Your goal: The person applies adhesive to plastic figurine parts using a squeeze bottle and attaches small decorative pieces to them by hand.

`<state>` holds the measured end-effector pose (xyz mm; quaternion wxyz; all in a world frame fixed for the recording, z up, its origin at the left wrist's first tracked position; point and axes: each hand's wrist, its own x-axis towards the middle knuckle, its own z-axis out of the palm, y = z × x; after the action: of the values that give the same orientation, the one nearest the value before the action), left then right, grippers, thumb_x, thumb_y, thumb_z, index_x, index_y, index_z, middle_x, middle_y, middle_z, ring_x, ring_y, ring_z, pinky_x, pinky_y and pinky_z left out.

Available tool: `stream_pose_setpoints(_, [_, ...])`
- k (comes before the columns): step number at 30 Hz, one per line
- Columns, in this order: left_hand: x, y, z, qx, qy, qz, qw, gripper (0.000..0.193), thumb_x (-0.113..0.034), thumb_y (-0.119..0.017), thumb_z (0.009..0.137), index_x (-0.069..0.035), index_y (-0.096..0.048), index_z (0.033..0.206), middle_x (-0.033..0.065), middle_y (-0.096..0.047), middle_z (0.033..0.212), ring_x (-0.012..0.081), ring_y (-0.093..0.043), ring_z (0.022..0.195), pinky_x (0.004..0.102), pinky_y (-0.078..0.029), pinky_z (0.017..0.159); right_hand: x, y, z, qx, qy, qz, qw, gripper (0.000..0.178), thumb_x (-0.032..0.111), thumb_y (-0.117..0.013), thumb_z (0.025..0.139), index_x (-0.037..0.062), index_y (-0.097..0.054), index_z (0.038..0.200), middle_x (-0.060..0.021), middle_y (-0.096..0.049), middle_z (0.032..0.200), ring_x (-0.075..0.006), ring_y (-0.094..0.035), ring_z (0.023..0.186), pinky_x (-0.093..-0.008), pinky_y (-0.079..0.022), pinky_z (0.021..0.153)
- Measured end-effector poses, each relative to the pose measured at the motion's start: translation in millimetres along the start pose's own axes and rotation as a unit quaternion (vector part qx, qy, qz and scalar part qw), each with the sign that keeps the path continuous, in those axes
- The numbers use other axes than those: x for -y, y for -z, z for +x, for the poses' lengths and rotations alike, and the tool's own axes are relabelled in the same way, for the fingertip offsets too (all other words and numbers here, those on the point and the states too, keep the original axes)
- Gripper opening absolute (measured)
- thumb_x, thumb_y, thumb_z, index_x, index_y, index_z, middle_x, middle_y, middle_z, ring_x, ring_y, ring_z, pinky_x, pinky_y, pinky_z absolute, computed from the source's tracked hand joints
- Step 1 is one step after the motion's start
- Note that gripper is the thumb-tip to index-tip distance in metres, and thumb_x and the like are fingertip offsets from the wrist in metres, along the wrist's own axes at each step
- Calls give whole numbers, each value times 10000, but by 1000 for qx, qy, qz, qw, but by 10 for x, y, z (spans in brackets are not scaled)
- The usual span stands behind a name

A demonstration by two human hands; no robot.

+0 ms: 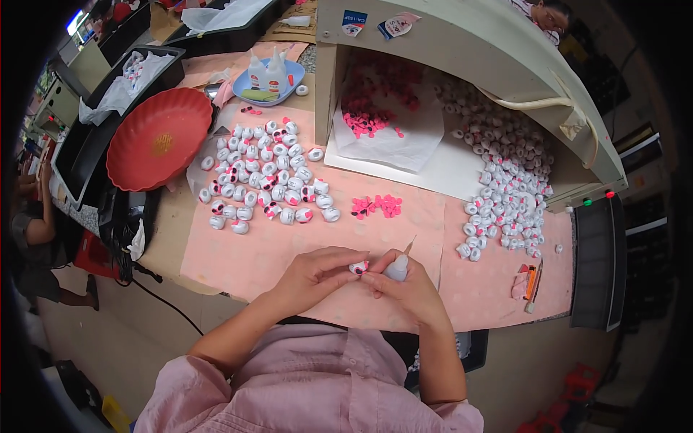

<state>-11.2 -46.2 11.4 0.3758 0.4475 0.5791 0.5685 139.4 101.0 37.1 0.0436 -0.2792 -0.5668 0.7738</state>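
Between the fingertips of my left hand [309, 280] is a small white toy head [358, 268] with pink and black parts on it. My right hand [415, 294] has its thumb and fingertips at the same toy head. Tucked in that hand is a small white squeeze bottle [397, 268] with a thin pointed tip. Just beyond my hands lies a small heap of pink pieces [379, 206], some with black on them. Many white toy heads [287, 215], several with pink and black parts, are spread at the left. More white toy heads [505, 202] are heaped at the right.
Pink sheeting [317, 234] covers the worktop. A pale arched cabinet [462, 43] shelters white paper [393, 148] bearing pink pieces. At left are a red fluted bowl [137, 162], black trays [68, 169] and a blue dish [296, 70] with bottles. An orange tool [530, 281] lies right.
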Motion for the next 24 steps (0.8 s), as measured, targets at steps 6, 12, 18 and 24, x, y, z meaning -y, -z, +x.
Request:
stream_pose_setpoints(6, [40, 32, 5, 9, -72, 98, 993, 355, 18, -621, 880, -50, -618, 1228, 110, -593, 1226, 170, -610, 1058, 277, -530, 860, -4, 2, 11, 9, 0, -26, 1000, 136, 61, -702, 848, 39, -569, 868, -13, -583, 773, -75, -546, 685, -221, -454, 618])
stream_pose_setpoints(12, [26, -30, 10, -25, 29, -133, 990, 342, 41, -605, 886, -39, -617, 1218, 101, -560, 1268, 156, -588, 1092, 298, -495, 950, -96, -110, -6, -44, 57, -32, 997, 181, 33, -712, 827, 36, -561, 925, -25, -585, 867, -74, -556, 737, -228, -473, 663])
stream_pose_setpoints(18, [41, -125, -4, -55, 68, -193, 977, 289, 19, -597, 901, -9, -619, 1188, 85, -589, 1204, 152, -572, 1097, 278, -481, 925, -139, -183, -26, -90, 148, -72, 982, 276, 30, -719, 824, 18, -584, 1064, -26, -610, 934, -85, -577, 819, -233, -492, 742])
stream_pose_setpoints(24, [50, -167, 13, -54, 96, -245, 963, 272, 1, -597, 910, 7, -610, 1182, 76, -622, 1158, 141, -591, 1058, 277, -485, 915, -240, -152, 0, -81, 98, 46, 991, 276, -24, -709, 816, 12, -595, 1065, -40, -639, 963, -84, -595, 891, -221, -497, 764])
